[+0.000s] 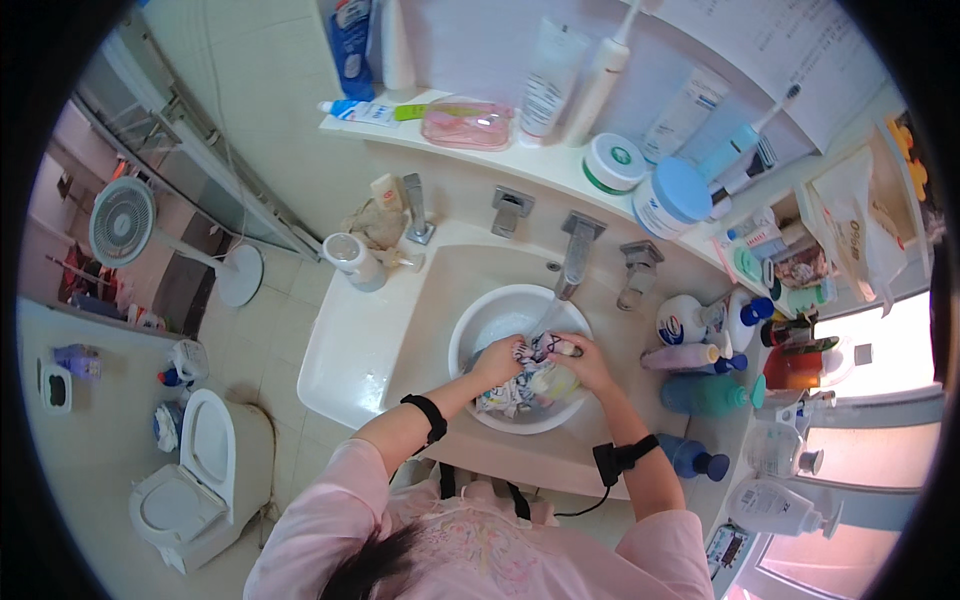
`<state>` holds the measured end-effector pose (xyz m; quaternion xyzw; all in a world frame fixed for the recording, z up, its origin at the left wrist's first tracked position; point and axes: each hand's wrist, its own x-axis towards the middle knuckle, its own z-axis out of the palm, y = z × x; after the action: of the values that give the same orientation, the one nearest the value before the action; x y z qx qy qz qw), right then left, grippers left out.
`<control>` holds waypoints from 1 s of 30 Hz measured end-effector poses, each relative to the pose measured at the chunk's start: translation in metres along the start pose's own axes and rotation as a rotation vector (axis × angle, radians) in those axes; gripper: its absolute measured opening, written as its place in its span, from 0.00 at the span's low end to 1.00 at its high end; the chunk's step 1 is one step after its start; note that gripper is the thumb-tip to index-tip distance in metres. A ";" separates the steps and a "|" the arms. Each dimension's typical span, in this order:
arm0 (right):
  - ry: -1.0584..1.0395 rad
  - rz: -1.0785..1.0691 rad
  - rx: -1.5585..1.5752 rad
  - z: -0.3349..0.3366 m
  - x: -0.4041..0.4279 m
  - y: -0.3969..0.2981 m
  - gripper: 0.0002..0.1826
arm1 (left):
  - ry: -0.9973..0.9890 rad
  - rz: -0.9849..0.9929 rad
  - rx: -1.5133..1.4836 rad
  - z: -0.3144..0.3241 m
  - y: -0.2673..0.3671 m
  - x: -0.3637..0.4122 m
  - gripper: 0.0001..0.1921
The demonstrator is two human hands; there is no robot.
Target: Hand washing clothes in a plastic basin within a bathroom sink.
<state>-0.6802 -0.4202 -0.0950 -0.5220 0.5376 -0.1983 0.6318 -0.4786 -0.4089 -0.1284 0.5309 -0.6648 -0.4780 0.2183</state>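
Between my hands is a wet, patterned cloth [546,346]; my left hand [499,363] grips its left end and my right hand [586,364] its right end. Both hands are over a round white basin [457,341] set in the beige sink [421,330]. More dark-and-white printed fabric [506,397] lies in the basin, with a pale yellowish piece [553,381] under my right hand. From the metal faucet [577,255] a stream of water runs down beside the cloth. Water stands in the basin's far part.
A white dispenser bottle [354,261] stands on the left counter near a mesh bath puff [375,223]. Several pump bottles [709,394] crowd the right side. Above, a shelf [405,135] holds tubes, jars and electric toothbrushes. A toilet [240,457] and floor fan [124,221] are left.
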 end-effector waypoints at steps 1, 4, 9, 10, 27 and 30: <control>0.102 -0.199 -0.109 -0.002 0.003 0.002 0.22 | 0.012 -0.006 -0.001 0.000 0.008 0.000 0.15; 0.262 -0.476 -0.389 0.013 0.007 0.012 0.23 | 0.148 -0.015 0.008 -0.007 0.013 -0.006 0.15; 0.023 -0.282 -0.341 0.032 0.016 0.067 0.23 | -0.275 0.071 0.161 -0.021 -0.024 -0.034 0.18; -0.018 -0.352 -0.444 0.029 0.021 0.063 0.21 | -0.309 0.125 0.148 -0.022 -0.030 -0.043 0.18; -0.113 -0.168 -0.605 0.075 0.041 0.059 0.16 | -0.114 -0.063 0.325 -0.028 -0.024 -0.049 0.16; -0.372 -0.184 -0.689 0.045 0.012 0.067 0.15 | -0.099 -0.029 0.270 -0.023 -0.022 -0.042 0.13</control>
<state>-0.6571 -0.3844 -0.1647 -0.7763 0.4001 0.0358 0.4858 -0.4354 -0.3795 -0.1280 0.5408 -0.7253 -0.4130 0.1049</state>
